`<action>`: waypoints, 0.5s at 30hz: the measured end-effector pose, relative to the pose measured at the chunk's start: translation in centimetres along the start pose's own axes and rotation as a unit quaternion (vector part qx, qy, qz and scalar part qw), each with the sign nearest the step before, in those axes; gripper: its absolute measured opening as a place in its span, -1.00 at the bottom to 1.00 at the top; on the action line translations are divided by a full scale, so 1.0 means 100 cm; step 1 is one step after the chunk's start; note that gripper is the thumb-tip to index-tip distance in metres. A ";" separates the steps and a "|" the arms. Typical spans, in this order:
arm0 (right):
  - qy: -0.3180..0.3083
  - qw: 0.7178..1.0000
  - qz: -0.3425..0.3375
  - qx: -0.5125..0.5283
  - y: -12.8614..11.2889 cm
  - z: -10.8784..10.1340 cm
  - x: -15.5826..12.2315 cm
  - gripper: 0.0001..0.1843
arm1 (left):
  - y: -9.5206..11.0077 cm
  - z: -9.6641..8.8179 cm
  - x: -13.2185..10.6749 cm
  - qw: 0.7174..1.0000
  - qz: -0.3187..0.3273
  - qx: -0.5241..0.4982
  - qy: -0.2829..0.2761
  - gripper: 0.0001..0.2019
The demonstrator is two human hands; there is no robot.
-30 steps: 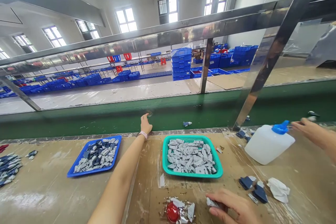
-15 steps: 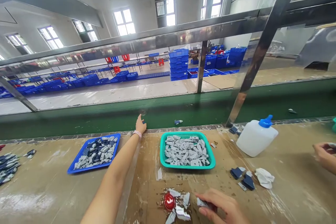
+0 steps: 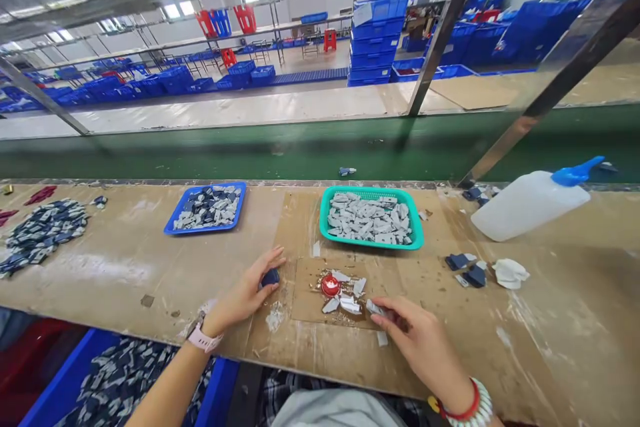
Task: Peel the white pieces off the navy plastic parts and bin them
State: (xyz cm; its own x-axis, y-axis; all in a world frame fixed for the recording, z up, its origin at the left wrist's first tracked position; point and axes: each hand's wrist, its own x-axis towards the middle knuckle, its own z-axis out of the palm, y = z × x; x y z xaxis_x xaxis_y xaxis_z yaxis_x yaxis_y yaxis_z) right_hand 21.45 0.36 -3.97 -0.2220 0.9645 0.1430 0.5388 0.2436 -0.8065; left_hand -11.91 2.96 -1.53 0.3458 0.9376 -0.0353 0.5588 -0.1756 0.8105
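My left hand (image 3: 243, 295) rests on the tabletop and holds a small dark blue piece (image 3: 271, 277) under its fingertips. My right hand (image 3: 420, 340) pinches a small pale grey piece (image 3: 376, 309) between thumb and fingers. That piece sits at the edge of a brown cardboard sheet (image 3: 310, 300). On the sheet lie a red cap (image 3: 331, 285) with a glue-like smear and several white shards (image 3: 350, 305), just left of my right fingers. A teal basket (image 3: 371, 217) of grey pieces stands beyond my hands.
A blue tray (image 3: 205, 207) of mixed pieces and a loose pile (image 3: 43, 233) lie to the left. To the right are a white bottle with a blue nozzle (image 3: 530, 203), dark blue pieces (image 3: 473, 267) and a white rag (image 3: 510, 273). A green conveyor belt (image 3: 250, 153) runs behind the table; a blue bin (image 3: 125, 380) sits below its front edge.
My left hand has come back from the belt edge onto the table with a dark blue piece. The view has tilted down. The other person's hand at the right edge has left view.
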 end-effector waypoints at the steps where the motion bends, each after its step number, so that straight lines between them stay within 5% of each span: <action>1: -0.003 1.000 -0.004 -0.007 -0.001 0.001 -0.001 -0.64 | -0.003 0.005 -0.006 1.000 -0.003 0.007 -0.002 -0.42; 8: 0.001 0.997 -0.055 -0.057 -0.008 0.014 -0.004 -0.58 | -0.005 0.047 -0.006 0.963 -0.109 0.083 0.232 -0.50; 15: -0.006 0.993 -0.074 -0.088 -0.010 0.025 -0.010 -0.59 | -0.016 0.066 -0.007 0.946 -0.088 0.220 0.220 -0.41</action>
State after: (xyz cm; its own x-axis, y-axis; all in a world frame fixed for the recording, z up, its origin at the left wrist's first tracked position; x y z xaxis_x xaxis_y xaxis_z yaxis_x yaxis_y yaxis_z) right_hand 19.07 -1.08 -4.70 -0.3194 0.9154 0.2452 0.6328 0.3986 -0.6639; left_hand -8.03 0.56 -6.65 -0.0748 0.9809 0.1795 0.8722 -0.0229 0.4886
